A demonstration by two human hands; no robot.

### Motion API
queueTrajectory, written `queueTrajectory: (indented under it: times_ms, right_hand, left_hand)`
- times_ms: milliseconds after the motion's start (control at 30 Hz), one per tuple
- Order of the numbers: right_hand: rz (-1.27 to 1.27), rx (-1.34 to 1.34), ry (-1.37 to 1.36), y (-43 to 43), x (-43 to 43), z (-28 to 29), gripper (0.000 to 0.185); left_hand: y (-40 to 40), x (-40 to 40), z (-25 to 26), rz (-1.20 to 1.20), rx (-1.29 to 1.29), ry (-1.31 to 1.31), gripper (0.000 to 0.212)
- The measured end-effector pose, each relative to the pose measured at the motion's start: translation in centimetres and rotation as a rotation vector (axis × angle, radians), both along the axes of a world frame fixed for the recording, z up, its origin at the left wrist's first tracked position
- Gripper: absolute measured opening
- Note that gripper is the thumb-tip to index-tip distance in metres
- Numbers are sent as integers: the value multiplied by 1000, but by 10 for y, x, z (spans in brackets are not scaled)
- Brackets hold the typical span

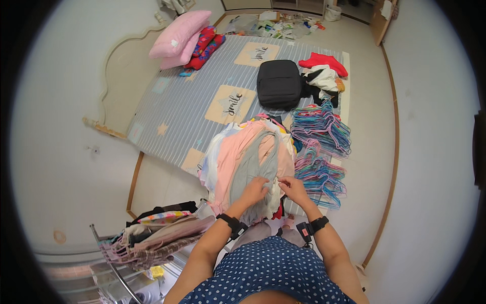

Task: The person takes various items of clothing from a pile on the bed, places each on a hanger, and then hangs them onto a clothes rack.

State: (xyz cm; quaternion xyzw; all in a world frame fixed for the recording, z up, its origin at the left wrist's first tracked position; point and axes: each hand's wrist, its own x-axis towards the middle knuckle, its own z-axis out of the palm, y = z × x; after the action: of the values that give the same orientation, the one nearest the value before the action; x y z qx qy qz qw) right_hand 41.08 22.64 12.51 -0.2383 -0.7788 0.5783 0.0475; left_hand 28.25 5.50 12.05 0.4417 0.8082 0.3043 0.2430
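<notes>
A heap of clothes lies before me on the near side of the bed. On its top are a grey garment (pixel 243 171) with a long looped opening and a salmon-pink garment (pixel 226 161). My left hand (pixel 255 190) rests on the grey cloth with fingers bent. Just to its right, my right hand (pixel 294 188) has its thumb and fingertips close together at the edge of a cream-white garment (pixel 274 199). Whether either hand pinches cloth is too small to tell. Both wrists wear black straps with small boxes.
Two piles of plastic hangers, an upper one (pixel 321 127) and a lower one (pixel 321 176), lie right of the heap. Beyond are a black bag (pixel 279 84), a red garment (pixel 322 62) and pink pillows (pixel 180 34). A rack of hung clothes (pixel 163 231) stands at lower left.
</notes>
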Motion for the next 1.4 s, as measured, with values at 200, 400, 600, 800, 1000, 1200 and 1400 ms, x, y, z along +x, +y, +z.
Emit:
queueTrajectory:
  times_ms: [200, 400, 600, 800, 1000, 1200, 1400]
  right_hand:
    - [-152, -14, -73, 4, -44, -32, 27]
    - [-381, 122, -162, -17, -74, -97, 41]
    - [-370, 191, -315, -26, -77, -105, 34]
    - [-493, -226, -17, -14, -69, -84, 16]
    - [-615, -568, 35, -18, -65, -52, 11]
    - [-714, -399, 46, -12, -59, -64, 17]
    - [-333, -267, -228, -16, -46, -78, 23]
  left_hand:
    - [22, -73, -34, 85, 75, 88, 40]
    - [24, -105, -54, 280, 75, 166, 51]
    - [17, -117, -60, 210, -164, -194, 35]
    - [-5, -140, -68, 651, 154, -549, 16]
    - [-19, -146, -58, 721, 220, -734, 14]
    - [-33, -153, -44, 651, 64, -772, 17]
    - [-42, -152, -31, 589, 164, -749, 16]
